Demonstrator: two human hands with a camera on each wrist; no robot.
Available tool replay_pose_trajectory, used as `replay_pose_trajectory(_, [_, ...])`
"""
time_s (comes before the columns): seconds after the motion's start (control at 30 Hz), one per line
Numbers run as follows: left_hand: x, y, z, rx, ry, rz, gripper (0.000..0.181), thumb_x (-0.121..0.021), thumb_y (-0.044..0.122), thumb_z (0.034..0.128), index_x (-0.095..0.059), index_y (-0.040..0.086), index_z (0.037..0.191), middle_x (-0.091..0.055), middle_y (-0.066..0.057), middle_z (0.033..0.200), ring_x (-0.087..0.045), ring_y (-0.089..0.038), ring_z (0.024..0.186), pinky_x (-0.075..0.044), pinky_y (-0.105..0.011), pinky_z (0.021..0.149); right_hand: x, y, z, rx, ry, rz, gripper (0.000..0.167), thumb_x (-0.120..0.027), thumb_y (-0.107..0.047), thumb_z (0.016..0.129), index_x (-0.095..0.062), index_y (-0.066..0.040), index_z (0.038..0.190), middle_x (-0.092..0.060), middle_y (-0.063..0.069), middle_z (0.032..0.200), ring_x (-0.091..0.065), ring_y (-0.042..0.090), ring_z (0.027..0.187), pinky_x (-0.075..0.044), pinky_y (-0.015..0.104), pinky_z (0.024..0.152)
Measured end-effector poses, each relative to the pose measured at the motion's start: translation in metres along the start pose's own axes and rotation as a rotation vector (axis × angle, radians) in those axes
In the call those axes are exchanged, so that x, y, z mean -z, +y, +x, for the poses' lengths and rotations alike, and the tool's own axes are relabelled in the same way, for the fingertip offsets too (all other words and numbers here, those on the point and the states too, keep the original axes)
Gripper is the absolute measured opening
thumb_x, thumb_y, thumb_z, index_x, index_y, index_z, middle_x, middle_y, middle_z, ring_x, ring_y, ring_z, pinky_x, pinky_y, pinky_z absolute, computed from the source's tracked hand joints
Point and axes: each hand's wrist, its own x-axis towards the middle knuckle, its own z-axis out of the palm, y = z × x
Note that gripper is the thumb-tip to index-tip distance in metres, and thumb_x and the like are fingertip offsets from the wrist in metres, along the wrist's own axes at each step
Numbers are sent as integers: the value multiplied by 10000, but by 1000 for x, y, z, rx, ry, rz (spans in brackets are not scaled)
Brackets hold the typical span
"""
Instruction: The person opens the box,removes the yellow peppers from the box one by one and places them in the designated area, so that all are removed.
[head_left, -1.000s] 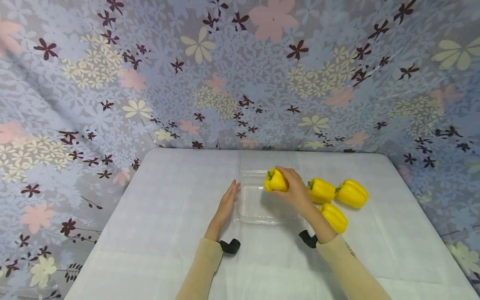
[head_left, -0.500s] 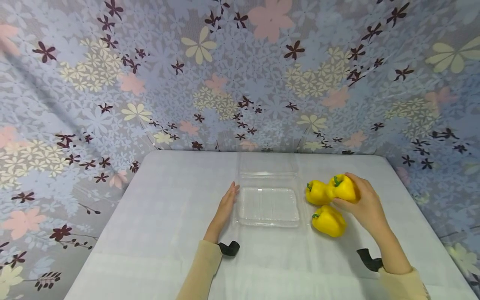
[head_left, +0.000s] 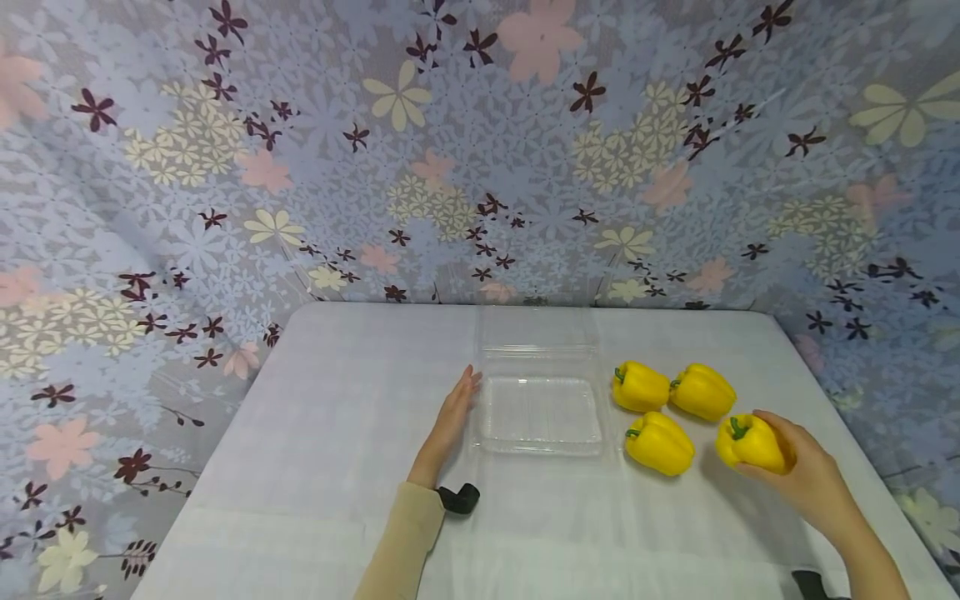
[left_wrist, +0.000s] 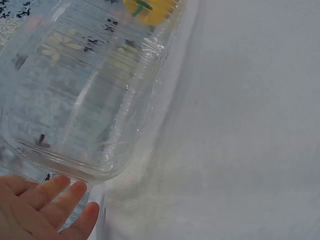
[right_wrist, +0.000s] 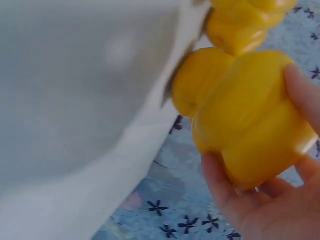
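My right hand (head_left: 806,475) grips a yellow bell pepper (head_left: 750,443) with a green stem, at the right of the table. In the right wrist view, thumb and fingers curl round that pepper (right_wrist: 250,120). My left hand (head_left: 448,421) lies with straight fingers along the left side of a clear plastic container (head_left: 540,417), whose lid is folded back behind it. The left wrist view has the fingertips at the container's edge (left_wrist: 75,175); nothing lies inside it. Three more yellow peppers stand between container and right hand: one at back left (head_left: 641,387), one at back right (head_left: 703,392), one in front (head_left: 660,444).
A white cloth covers the table (head_left: 337,500). Behind and around it hangs a floral curtain (head_left: 480,167). The clear lid (head_left: 537,333) reaches to the table's back edge.
My right hand has carried a pepper from above the container to the right, past the other peppers, and then nearer the front. My left hand has stayed at the container.
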Motion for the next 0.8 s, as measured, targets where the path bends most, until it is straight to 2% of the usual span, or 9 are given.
replay_pose_trajectory(0.17, [2,-2,2,9,-11,-4,509,-230,158,1058,-128,-120,1472,-294,-329,1483,-302,-479,1373,-293,-586,1119,-11,6,-1,25,-18,4,800,-776,-230,792,-355,39,1417,-399,376,1334,-364,562,1177,-304,723,923])
replay_pose_trajectory(0.63, [4,1,4,41,-25,7,518,-223,193,1061,-134,-100,1480,-286,-317,1492,-297,-469,1380,-279,-565,1138,-26,-2,5,35,-62,-14,813,-805,-269,751,-399,58,1375,-432,370,1293,-393,539,1162,-322,700,916])
replay_pose_trajectory(0.8, [5,-16,11,35,-18,-1,532,-225,224,1063,-130,-81,1489,-290,-304,1499,-298,-460,1385,-279,-567,1138,-28,-4,4,21,-91,-26,809,-809,-251,741,-405,58,1370,-446,360,1278,-408,522,1155,-324,695,924])
